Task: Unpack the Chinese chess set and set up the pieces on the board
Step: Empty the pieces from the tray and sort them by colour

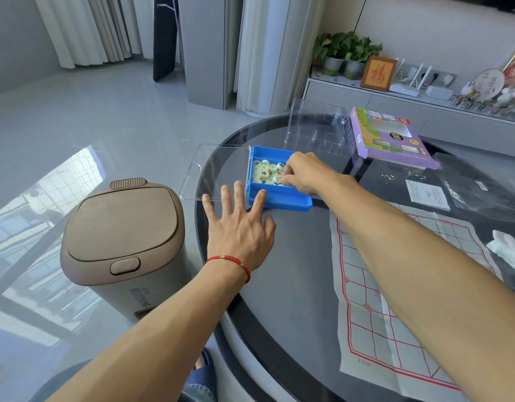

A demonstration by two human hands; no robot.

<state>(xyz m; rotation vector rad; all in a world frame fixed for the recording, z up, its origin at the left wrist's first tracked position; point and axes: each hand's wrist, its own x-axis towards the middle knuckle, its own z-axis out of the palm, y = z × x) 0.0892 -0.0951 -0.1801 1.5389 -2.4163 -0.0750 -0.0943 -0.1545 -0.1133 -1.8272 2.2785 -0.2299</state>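
Note:
A blue plastic box [279, 200] stands open on the round dark table, its clear lid [218, 169] swung out to the left past the table edge. Several cream round chess pieces [266, 171] lie inside it. My right hand [304, 172] reaches into the box from the right, fingers curled down among the pieces; what they grip is hidden. My left hand [239, 224] lies flat with fingers spread, fingertips touching the box's near left corner. The paper board [375, 291] with red grid lines lies unfolded on the table at the right, under my right forearm.
A purple cardboard package [389, 137] and a clear plastic insert [314, 132] lie behind the box. A printed leaflet [427, 194], plastic bags [482, 190] and crumpled tissue [508, 249] sit at the right. A brown lidded bin [123, 242] stands on the floor left of the table.

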